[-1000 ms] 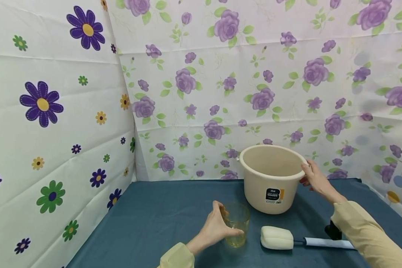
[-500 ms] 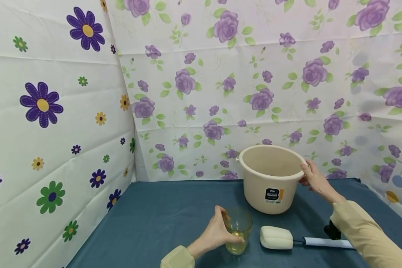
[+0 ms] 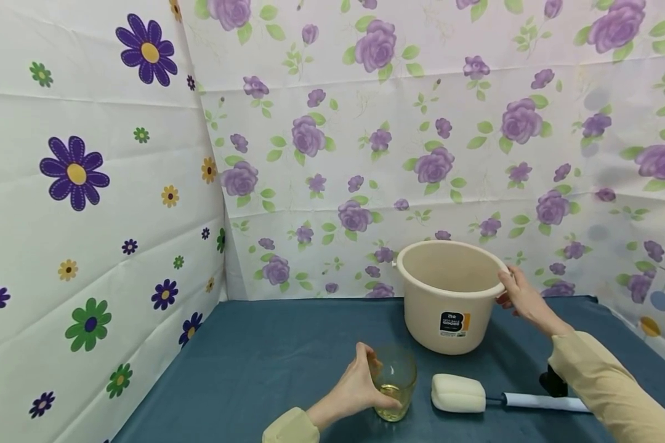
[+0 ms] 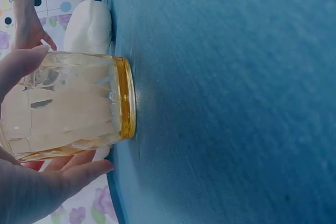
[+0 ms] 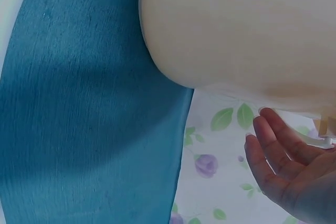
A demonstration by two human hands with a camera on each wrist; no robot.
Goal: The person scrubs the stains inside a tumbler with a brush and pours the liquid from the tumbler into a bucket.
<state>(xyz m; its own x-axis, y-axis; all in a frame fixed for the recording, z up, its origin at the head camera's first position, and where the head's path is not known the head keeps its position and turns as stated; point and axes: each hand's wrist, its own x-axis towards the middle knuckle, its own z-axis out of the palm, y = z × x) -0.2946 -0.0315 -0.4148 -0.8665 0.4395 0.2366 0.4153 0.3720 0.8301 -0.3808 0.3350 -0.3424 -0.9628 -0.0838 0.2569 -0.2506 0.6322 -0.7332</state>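
My left hand (image 3: pixel 354 384) holds a clear yellowish drinking glass (image 3: pixel 401 369), with the thumb on the near side and the fingers around the far side. In the left wrist view the glass (image 4: pixel 68 108) has its amber base at the blue cloth. At the back right, my right hand (image 3: pixel 527 303) grips the rim of a beige plastic bucket (image 3: pixel 421 314), thumb over the edge and fingers below it outside. The right wrist view shows the bucket wall (image 5: pixel 236 35) and the curved fingers (image 5: pixel 273 150) beside the handle's end. The bucket's visible inside wall is bare; its bottom is hidden.
A bottle brush with a cream sponge head (image 3: pixel 457 394) and pale blue handle (image 3: pixel 543 402) lies right of the glass, in front of the bucket. Dark blue cloth (image 3: pixel 255 363) covers the table. Flowered sheets (image 3: pixel 310 184) hang behind and at the left.
The left hand and the glass have come slightly nearer to the front of the table. The right hand and bucket stay in place.
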